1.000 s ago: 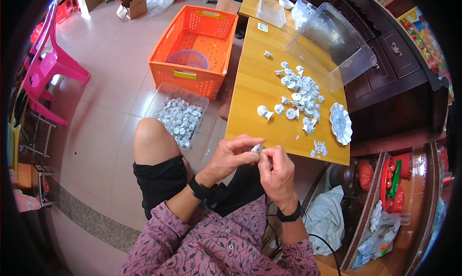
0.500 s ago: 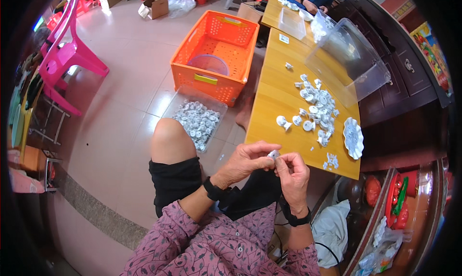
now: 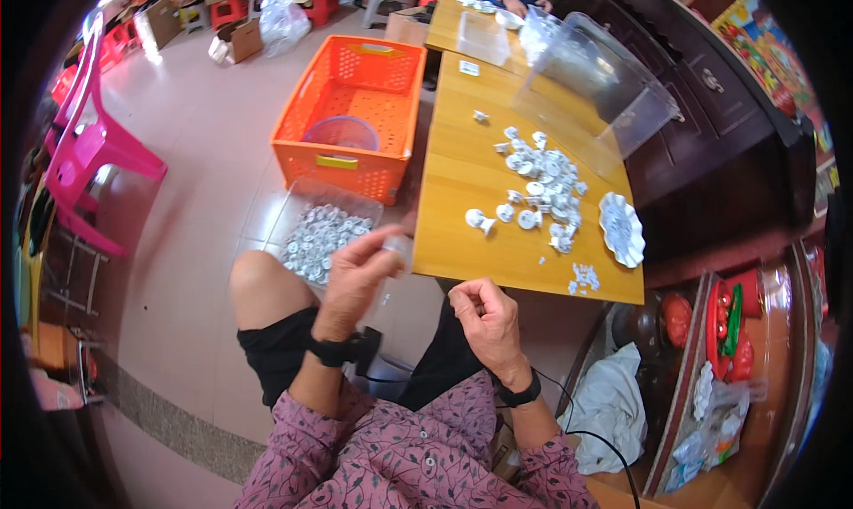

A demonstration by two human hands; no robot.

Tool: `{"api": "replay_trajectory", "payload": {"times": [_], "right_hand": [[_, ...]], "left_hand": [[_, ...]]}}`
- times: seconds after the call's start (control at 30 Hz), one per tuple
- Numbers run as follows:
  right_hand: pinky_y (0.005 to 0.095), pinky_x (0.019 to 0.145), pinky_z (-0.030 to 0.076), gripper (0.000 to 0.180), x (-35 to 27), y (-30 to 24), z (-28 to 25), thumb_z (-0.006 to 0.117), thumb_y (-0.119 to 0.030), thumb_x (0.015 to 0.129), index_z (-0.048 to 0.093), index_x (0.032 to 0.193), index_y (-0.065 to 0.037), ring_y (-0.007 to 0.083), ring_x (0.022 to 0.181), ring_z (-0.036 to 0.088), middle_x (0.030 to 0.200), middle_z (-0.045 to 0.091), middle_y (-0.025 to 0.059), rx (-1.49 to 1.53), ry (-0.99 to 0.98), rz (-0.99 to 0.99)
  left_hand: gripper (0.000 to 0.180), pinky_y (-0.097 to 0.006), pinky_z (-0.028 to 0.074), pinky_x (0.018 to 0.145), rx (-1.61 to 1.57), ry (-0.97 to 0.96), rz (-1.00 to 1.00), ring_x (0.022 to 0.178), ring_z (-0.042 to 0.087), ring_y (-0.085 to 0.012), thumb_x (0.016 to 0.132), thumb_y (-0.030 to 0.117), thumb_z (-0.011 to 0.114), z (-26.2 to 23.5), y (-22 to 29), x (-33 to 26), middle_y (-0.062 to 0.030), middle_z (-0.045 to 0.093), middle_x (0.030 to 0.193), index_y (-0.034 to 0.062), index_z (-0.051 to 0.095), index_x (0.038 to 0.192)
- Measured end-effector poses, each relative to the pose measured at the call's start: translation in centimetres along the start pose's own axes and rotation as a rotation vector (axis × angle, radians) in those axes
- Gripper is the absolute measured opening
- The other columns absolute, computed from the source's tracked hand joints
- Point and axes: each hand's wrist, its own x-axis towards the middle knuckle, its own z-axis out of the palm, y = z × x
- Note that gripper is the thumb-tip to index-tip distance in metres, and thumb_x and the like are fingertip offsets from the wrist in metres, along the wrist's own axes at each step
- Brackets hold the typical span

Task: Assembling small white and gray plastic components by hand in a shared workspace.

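Observation:
My left hand (image 3: 360, 274) is raised beside the clear box of white parts (image 3: 329, 242) on the floor. Its fingers are pinched on a white plastic part (image 3: 400, 248), blurred by motion. Over my lap, close to the table's near edge, my right hand (image 3: 489, 322) has curled, closed fingers; anything inside them is hidden. On the yellow wooden table (image 3: 453, 171) lies a heap of round white plastic parts (image 3: 546, 185). Tiny white pieces (image 3: 584, 279) lie scattered near the table's corner, beside a white scalloped dish (image 3: 622, 231) of small pieces.
An orange crate (image 3: 342, 163) with a purple basket stands beyond the floor box. A large clear bin (image 3: 604, 83) lies tilted on the table. Across it, another person's hands (image 3: 515, 4) work. A pink chair (image 3: 98, 154) stands left; shelves with bags (image 3: 613, 411) are at right.
My left hand has moved left, away from my right hand, taking the white plastic part toward the floor box. My right hand has drawn back slightly, and its fingers have curled in. The view has shifted.

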Motion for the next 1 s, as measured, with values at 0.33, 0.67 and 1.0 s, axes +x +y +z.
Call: {"api": "replay_trajectory", "payload": {"times": [0.33,0.67,1.0], "right_hand": [[0.0437,0.075,0.052,0.011,0.0,7.3,-8.9,0.06,-0.001,0.091,0.064,0.101,0.0,0.0353,0.086,0.063,0.094,0.063,0.016,-0.682,0.381,-0.163],[0.0437,0.084,0.051,0.023,1.1,9.6,-9.8,0.057,0.001,0.088,0.067,0.109,0.0,0.0347,0.098,0.059,0.11,0.06,0.0127,-0.947,0.293,-0.217],[0.0445,0.09,0.049,0.032,-0.1,10.0,-10.2,0.053,0.009,0.082,0.064,0.113,0.004,0.0379,0.102,0.058,0.111,0.062,0.0176,-0.699,0.305,-0.212]], "left_hand": [[0.074,-0.026,0.057,0.085,0.022,0.69,0.232,0.1,0.065,-0.0174,0.091,0.013,0.075,-9.5,-0.2,3.5,-0.0184,0.056,0.123,-0.0121,0.033,0.145],[0.019,-0.024,0.051,0.069,0.377,0.468,0.412,0.079,0.061,-0.0091,0.092,0.004,0.068,-1.9,-2.2,2.7,-0.0032,0.066,0.094,-0.0022,0.068,0.111],[0.023,-0.036,0.053,0.081,0.974,0.002,0.691,0.092,0.064,-0.0307,0.084,-0.005,0.064,9.4,-2.8,5.7,-0.0154,0.068,0.102,-0.0017,0.069,0.106]]}}
